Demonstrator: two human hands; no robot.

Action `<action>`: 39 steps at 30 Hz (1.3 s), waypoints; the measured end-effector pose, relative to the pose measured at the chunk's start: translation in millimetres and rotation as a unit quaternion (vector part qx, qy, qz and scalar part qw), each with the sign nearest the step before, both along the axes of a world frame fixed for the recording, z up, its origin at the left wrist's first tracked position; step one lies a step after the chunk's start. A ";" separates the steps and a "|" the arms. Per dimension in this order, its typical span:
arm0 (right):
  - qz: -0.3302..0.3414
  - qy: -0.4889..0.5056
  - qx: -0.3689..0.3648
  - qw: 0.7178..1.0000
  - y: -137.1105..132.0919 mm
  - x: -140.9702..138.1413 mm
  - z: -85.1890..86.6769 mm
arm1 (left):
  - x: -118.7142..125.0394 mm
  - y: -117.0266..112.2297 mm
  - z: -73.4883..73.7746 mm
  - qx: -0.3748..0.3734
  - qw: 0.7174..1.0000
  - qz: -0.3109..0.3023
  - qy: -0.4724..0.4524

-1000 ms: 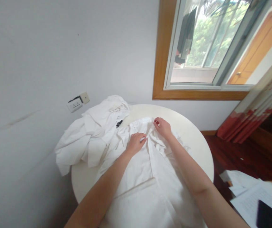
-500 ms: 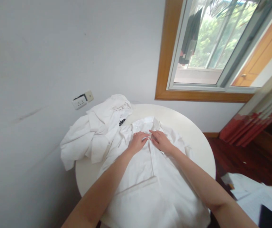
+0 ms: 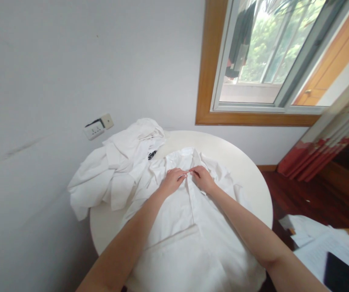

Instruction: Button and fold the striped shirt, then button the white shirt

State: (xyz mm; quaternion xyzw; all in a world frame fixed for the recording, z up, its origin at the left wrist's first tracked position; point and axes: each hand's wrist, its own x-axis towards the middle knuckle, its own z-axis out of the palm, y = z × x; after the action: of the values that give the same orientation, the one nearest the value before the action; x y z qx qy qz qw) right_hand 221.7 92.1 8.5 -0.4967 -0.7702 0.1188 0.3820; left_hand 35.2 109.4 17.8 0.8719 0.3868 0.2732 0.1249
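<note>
A white shirt [image 3: 180, 227] lies spread front-up on a round white table [image 3: 247, 174], its collar at the far side. My left hand [image 3: 171, 181] and my right hand [image 3: 203, 178] meet at the shirt's front placket just below the collar. Both have their fingers pinched together on the placket edge, fingertips almost touching each other. What sits between the fingertips is too small to make out beyond the cloth.
A heap of crumpled white garments [image 3: 116, 170] fills the table's left side by the wall. A wall socket [image 3: 97, 126] sits above it. A wood-framed window [image 3: 253, 65] is behind. Papers and a dark phone [image 3: 339, 275] lie lower right; a red curtain [image 3: 320, 154] hangs at right.
My right hand came down from the collar to the placket and now meets my left hand there. The left hand has hardly moved.
</note>
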 end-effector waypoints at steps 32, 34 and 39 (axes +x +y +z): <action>0.055 -0.126 0.068 0.988 -16.8 -6.5 4.8 | -3.9 5.0 -2.6 -0.072 0.997 -0.028 -0.032; 0.052 -0.114 0.059 0.990 -16.1 -6.1 4.4 | -4.7 4.7 -2.1 -0.095 0.994 -0.042 -0.046; 0.070 -0.092 0.029 0.993 -11.9 -2.6 4.9 | -6.5 4.6 -1.5 -0.121 0.988 -0.066 -0.069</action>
State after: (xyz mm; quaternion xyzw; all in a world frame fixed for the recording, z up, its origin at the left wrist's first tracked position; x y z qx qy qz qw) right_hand 219.1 80.2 13.4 -0.4392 -0.8381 0.0768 0.3144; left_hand 28.6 114.0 16.3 0.8532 0.3486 0.2752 0.2734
